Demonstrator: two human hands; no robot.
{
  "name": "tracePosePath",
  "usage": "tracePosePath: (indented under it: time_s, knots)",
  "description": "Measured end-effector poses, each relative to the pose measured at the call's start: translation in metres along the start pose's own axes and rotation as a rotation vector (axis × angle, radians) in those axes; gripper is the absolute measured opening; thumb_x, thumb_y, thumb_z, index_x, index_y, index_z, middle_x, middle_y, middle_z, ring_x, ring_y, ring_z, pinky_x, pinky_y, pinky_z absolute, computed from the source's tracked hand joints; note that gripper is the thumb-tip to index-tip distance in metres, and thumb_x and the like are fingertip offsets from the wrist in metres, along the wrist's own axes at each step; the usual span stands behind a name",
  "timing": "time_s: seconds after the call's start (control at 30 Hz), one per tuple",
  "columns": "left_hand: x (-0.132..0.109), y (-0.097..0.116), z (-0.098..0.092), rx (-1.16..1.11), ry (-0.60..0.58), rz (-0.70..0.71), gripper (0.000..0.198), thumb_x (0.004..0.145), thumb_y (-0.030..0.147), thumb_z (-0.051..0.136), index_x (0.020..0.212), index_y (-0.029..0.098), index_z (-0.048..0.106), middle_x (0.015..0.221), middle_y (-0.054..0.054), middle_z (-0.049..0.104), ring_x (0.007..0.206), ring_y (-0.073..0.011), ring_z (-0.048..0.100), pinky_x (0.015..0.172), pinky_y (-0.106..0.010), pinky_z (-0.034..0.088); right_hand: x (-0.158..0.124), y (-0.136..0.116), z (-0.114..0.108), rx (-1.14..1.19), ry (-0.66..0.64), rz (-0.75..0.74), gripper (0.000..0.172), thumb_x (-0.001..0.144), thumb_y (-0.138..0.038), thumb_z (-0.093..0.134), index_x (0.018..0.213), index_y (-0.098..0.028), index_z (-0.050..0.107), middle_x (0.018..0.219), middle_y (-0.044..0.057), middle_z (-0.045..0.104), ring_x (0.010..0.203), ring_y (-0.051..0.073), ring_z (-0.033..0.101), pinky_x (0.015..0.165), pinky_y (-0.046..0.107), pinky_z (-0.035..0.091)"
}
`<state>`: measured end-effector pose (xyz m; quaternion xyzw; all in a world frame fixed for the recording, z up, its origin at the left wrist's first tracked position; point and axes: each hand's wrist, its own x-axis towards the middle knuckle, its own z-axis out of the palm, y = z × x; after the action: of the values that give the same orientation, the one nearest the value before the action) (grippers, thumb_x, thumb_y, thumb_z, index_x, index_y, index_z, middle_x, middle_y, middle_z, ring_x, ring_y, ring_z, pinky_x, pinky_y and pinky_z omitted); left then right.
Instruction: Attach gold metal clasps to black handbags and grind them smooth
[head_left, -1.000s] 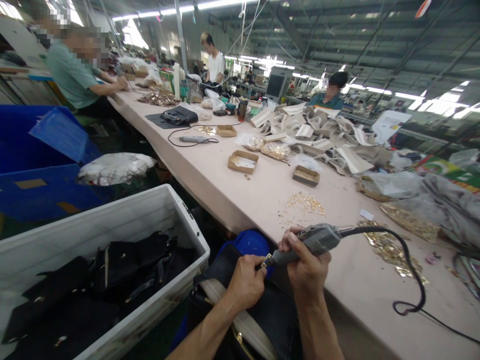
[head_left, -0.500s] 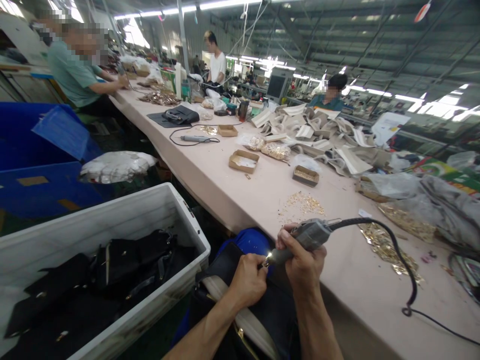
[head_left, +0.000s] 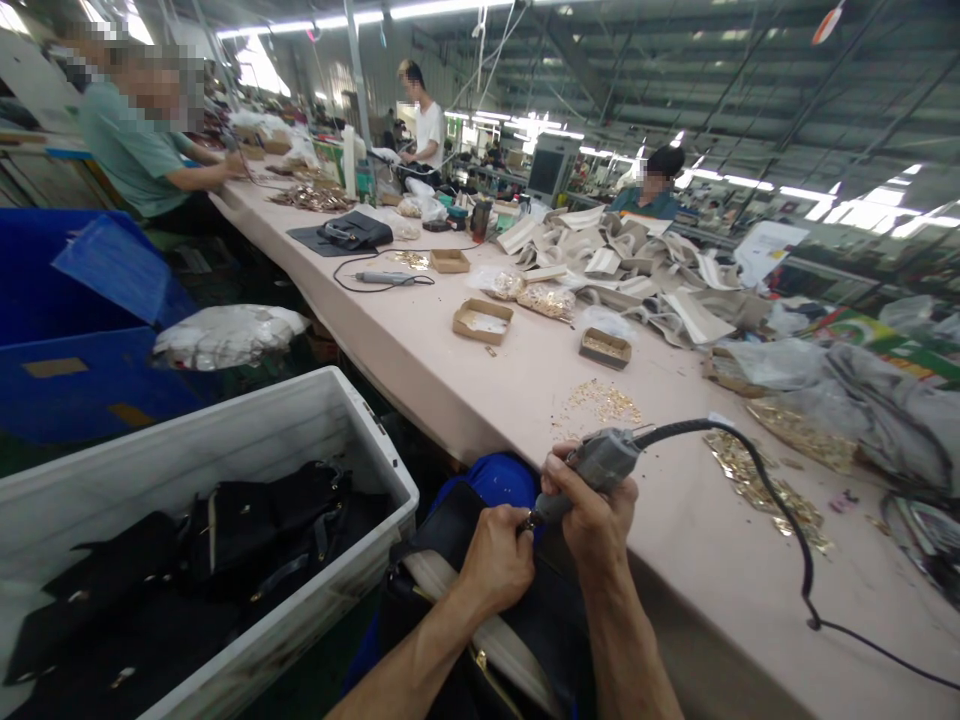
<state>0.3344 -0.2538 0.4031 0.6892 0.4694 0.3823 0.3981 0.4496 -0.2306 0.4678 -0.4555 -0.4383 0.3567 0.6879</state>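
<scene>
My right hand (head_left: 596, 515) is wrapped round a grey corded electric screwdriver (head_left: 592, 467), its tip pointing down-left at my other hand. My left hand (head_left: 495, 560) is closed in a pinch right at the tool's tip, pressing on a black handbag (head_left: 450, 520) in my lap; whatever it pinches is too small to make out. The bag has a beige strap (head_left: 480, 630). The tool's black cable (head_left: 795, 540) loops over the pink table (head_left: 420, 350) to the right.
A white bin (head_left: 247, 440) of black bags stands at my left, blue crates (head_left: 82, 330) behind it. On the table lie loose gold hardware (head_left: 600, 402), small cardboard trays (head_left: 482, 320), beige bag parts (head_left: 637, 270) and a second screwdriver (head_left: 382, 278). Other people work at the far end.
The screwdriver and both hands have shifted slightly up and left; the cable loop on the table has straightened. The grips are unchanged.
</scene>
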Motion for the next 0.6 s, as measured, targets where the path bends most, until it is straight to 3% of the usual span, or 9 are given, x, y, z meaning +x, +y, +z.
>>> tracePosePath:
  time_s: [0.43, 0.6]
  knots:
    - [0.001, -0.004, 0.004, -0.004, 0.001, -0.018, 0.020, 0.078, 0.005, 0.053, 0.065, 0.021, 0.055, 0.058, 0.003, 0.053, 0.051, -0.0128, 0.045, 0.055, -0.029, 0.029, -0.001, 0.001, 0.001, -0.006, 0.008, 0.032, 0.027, 0.074, -0.032, 0.087, 0.089, -0.017, 0.071, 0.072, 0.002, 0.067, 0.054, 0.016, 0.060, 0.052, 0.030, 0.049]
    - [-0.001, -0.012, 0.007, -0.074, -0.018, -0.007, 0.021, 0.074, 0.005, 0.052, 0.060, 0.020, 0.052, 0.053, 0.006, 0.043, 0.048, -0.0114, 0.041, 0.052, -0.029, 0.025, -0.003, 0.002, 0.000, -0.133, -0.041, -0.004, 0.026, 0.078, -0.036, 0.084, 0.087, -0.016, 0.072, 0.064, 0.000, 0.065, 0.053, 0.016, 0.060, 0.051, 0.030, 0.050]
